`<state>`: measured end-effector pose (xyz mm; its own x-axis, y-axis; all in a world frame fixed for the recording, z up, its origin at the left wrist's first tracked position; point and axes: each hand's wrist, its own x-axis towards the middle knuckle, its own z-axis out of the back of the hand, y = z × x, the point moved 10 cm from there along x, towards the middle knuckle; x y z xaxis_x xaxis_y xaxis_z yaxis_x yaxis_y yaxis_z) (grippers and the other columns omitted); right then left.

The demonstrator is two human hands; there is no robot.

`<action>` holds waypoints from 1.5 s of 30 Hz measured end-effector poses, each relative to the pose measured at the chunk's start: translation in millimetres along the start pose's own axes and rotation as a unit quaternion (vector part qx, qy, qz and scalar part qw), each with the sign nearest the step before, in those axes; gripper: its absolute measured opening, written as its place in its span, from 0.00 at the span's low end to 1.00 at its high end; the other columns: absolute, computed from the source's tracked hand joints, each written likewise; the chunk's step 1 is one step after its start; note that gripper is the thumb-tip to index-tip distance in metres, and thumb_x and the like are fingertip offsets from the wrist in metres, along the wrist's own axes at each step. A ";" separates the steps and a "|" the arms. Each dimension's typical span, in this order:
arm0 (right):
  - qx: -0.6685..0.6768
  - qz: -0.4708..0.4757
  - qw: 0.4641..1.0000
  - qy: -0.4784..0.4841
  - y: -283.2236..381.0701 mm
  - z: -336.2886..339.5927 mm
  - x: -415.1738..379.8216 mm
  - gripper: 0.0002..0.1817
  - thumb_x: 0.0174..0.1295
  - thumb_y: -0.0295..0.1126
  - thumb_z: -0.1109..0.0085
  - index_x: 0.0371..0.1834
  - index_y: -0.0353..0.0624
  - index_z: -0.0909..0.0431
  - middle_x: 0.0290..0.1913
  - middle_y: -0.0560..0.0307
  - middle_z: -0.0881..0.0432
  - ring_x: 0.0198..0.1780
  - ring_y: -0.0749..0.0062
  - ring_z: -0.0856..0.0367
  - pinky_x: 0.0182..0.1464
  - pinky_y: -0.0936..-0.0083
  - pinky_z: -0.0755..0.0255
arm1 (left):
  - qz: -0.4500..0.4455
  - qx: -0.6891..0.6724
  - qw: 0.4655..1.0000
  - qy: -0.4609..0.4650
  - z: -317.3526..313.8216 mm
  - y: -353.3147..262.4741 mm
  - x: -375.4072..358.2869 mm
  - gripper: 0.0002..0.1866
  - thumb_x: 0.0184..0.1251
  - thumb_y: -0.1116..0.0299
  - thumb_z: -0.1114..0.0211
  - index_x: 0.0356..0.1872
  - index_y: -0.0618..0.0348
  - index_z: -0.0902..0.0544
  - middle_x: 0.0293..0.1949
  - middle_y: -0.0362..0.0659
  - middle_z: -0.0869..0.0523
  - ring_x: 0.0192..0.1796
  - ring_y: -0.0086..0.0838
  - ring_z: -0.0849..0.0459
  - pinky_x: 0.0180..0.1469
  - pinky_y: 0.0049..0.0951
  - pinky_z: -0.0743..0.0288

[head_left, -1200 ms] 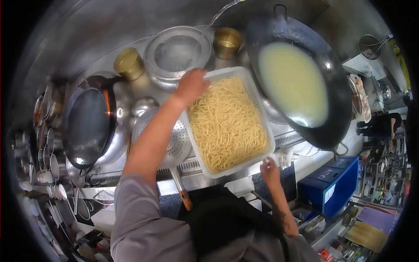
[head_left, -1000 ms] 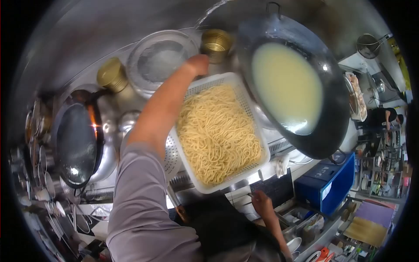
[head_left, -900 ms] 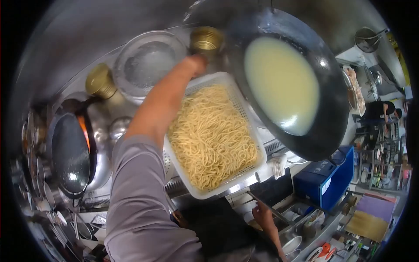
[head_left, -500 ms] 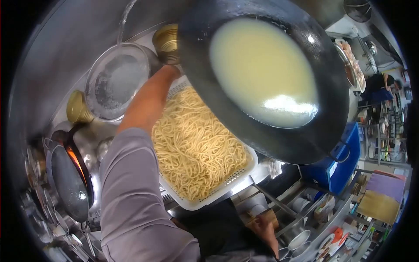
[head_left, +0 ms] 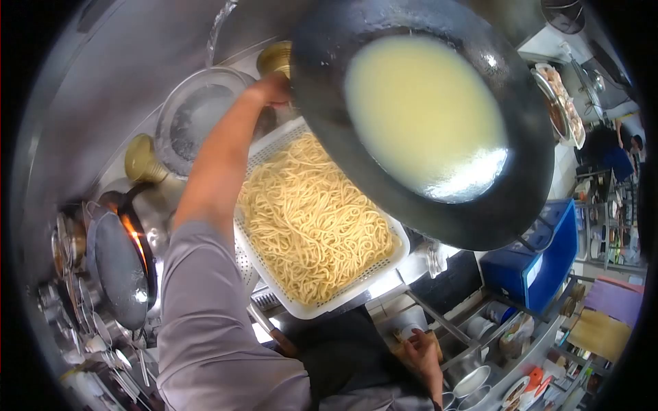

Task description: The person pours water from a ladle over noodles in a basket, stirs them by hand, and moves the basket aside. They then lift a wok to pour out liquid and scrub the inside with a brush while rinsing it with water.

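Note:
My left hand (head_left: 275,89) grips the rim area of a large dark wok (head_left: 521,178) at its left side, its fingertips partly hidden. The wok is tilted and holds cloudy yellow liquid (head_left: 425,113). Below and left of it, a white perforated basket (head_left: 308,309) is filled with pale yellow noodles (head_left: 319,226); the wok overlaps its upper right side. My right hand (head_left: 421,348) is low, beside the dark apron (head_left: 343,356), with curled fingers; whatever they hold is unclear.
Water runs beside a round pan (head_left: 199,116) at the upper left. A second wok (head_left: 118,267) sits near a flame (head_left: 133,233) on the left. A blue bin (head_left: 548,267), shelves with bowls, and another person (head_left: 610,151) are on the right.
The view has shifted slightly, so the surroundings appear further right. More of the basket's upper left rim shows. The wok stays tilted in my left hand, and my right hand stays low.

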<state>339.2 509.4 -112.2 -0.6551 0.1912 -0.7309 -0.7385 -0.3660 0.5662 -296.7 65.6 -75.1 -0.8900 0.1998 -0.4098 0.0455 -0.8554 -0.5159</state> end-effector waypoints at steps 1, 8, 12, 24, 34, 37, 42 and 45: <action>0.006 0.034 0.999 0.005 4.3 0.0 2.4 0.23 0.63 0.25 0.33 0.61 0.29 0.24 0.38 0.57 0.16 0.34 0.80 0.20 0.36 0.78 0.25 | -0.017 -0.002 1.000 -0.019 15.2 -13.4 -21.4 0.14 0.60 0.59 0.30 0.27 0.63 0.14 0.21 0.44 0.15 0.21 0.28 0.19 0.25 0.28 0.25; -0.133 0.190 0.973 0.011 42.9 1.2 13.7 0.23 0.60 0.26 0.31 0.58 0.30 0.21 0.34 0.52 0.13 0.29 0.75 0.16 0.32 0.75 0.23 | -0.088 -0.069 0.989 -0.096 69.8 -75.6 -166.9 0.12 0.59 0.62 0.31 0.28 0.63 0.14 0.21 0.41 0.14 0.20 0.23 0.18 0.24 0.25 0.25; -0.157 0.315 0.936 0.010 66.7 -6.6 22.1 0.20 0.61 0.26 0.33 0.56 0.35 0.19 0.31 0.50 0.14 0.26 0.71 0.15 0.30 0.72 0.23 | -0.114 -0.072 0.986 -0.094 52.5 -84.0 -219.6 0.11 0.62 0.64 0.32 0.32 0.62 0.13 0.26 0.43 0.12 0.27 0.27 0.14 0.31 0.30 0.22; -0.186 0.478 0.854 0.085 146.7 -32.4 25.9 0.17 0.64 0.25 0.36 0.56 0.38 0.19 0.30 0.57 0.18 0.26 0.80 0.25 0.29 0.79 0.30 | 0.101 0.016 0.908 -0.407 -127.8 123.6 -595.0 0.31 0.62 0.49 0.30 0.57 0.64 0.20 0.52 0.62 0.15 0.57 0.55 0.17 0.61 0.50 0.24; -0.310 0.502 0.703 0.396 187.3 -236.5 -55.2 0.19 0.65 0.29 0.37 0.58 0.35 0.22 0.37 0.48 0.15 0.35 0.59 0.15 0.38 0.67 0.22 | 0.349 -0.123 0.857 -0.358 -345.6 223.2 -679.3 0.21 0.53 0.60 0.27 0.41 0.65 0.21 0.34 0.58 0.14 0.39 0.55 0.14 0.43 0.49 0.21; -0.325 0.506 0.648 0.467 206.7 -278.6 -116.0 0.20 0.64 0.30 0.36 0.57 0.34 0.22 0.36 0.46 0.15 0.35 0.54 0.15 0.40 0.65 0.22 | 0.335 -0.399 0.784 -0.338 -341.8 235.4 -671.4 0.17 0.55 0.64 0.28 0.40 0.64 0.20 0.27 0.47 0.17 0.28 0.37 0.17 0.31 0.38 0.24; -0.280 0.573 0.594 0.491 213.1 -326.9 -124.6 0.19 0.65 0.31 0.37 0.57 0.34 0.22 0.34 0.47 0.17 0.34 0.53 0.16 0.39 0.63 0.23 | 0.265 -0.561 0.694 -0.365 -276.6 222.8 -657.0 0.12 0.59 0.68 0.30 0.39 0.64 0.20 0.23 0.36 0.23 0.22 0.20 0.27 0.24 0.25 0.34; -0.284 0.581 0.610 0.458 247.3 -336.3 -133.3 0.19 0.65 0.30 0.37 0.58 0.34 0.22 0.37 0.48 0.17 0.36 0.57 0.15 0.38 0.65 0.23 | 0.267 -0.457 0.730 -0.434 -249.6 224.2 -662.8 0.10 0.61 0.69 0.32 0.39 0.65 0.20 0.24 0.38 0.22 0.25 0.24 0.24 0.28 0.28 0.31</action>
<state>297.4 87.1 -2.9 -0.1280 -0.9916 -0.0162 0.4848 -0.0768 0.8712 416.6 -139.4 -106.9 -0.5698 -0.7611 -0.3099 0.4209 0.0536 -0.9055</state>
